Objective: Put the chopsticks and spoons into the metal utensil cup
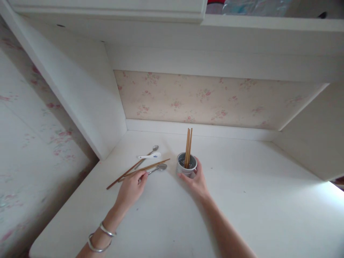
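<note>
My right hand (197, 182) is wrapped round a metal utensil holder (185, 172) with small holes in its bottom. Several wooden chopsticks (189, 143) stand upright inside it. To the left, my left hand (133, 188) is closed in a pinch at the handle of a metal spoon (161, 167), whose bowl points right. Just beyond those fingers lie loose wooden chopsticks (150, 166), partly hidden by the hand. A white ceramic spoon (153, 155) with a blue mark rests across them, beside another metal spoon (155, 147) farther back.
Everything stands on a white tabletop (242, 215) inside a white cabinet recess. A side panel (80, 86) rises at the left, and a shelf (166, 36) hangs overhead. Floral wallpaper (176, 98) covers the back wall. Clear plastic packaging (252, 7) sits on the upper shelf.
</note>
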`<state>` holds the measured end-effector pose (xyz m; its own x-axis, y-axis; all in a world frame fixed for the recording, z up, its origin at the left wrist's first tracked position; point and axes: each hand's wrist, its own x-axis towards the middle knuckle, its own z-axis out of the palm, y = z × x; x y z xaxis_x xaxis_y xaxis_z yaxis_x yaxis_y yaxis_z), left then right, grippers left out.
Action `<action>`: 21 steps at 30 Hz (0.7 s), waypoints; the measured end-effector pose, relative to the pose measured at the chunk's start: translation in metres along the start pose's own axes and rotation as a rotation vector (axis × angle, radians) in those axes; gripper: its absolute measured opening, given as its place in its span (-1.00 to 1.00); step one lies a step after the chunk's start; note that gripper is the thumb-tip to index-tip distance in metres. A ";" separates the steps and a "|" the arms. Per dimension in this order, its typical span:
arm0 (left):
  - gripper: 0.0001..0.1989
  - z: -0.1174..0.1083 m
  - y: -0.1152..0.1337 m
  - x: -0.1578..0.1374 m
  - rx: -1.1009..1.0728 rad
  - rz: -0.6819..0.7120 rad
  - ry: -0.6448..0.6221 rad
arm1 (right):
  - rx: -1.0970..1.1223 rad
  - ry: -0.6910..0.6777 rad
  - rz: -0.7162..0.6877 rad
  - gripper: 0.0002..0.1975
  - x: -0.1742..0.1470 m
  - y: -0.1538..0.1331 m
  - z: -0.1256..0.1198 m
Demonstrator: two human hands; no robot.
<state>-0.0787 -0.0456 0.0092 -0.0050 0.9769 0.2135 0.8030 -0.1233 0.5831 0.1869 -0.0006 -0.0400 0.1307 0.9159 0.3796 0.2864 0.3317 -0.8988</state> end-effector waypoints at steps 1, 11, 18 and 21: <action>-0.62 0.000 0.000 -0.002 -0.026 -0.009 -0.021 | 0.005 0.005 0.026 -0.09 -0.002 -0.002 -0.002; -0.63 0.006 0.016 -0.022 -0.148 0.087 -0.386 | -0.269 0.161 -0.254 -0.94 -0.047 -0.075 -0.006; -0.67 0.013 0.011 -0.023 -0.194 0.071 -0.408 | -0.644 -0.539 -0.242 -0.79 -0.012 -0.116 0.090; -0.62 0.015 0.006 -0.020 -0.198 0.062 -0.402 | -0.933 -0.725 -0.240 -0.78 0.009 -0.112 0.124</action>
<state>-0.0651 -0.0634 -0.0033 0.3024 0.9521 -0.0463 0.6652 -0.1760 0.7256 0.0379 -0.0017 0.0369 -0.4977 0.8666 0.0357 0.8452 0.4938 -0.2045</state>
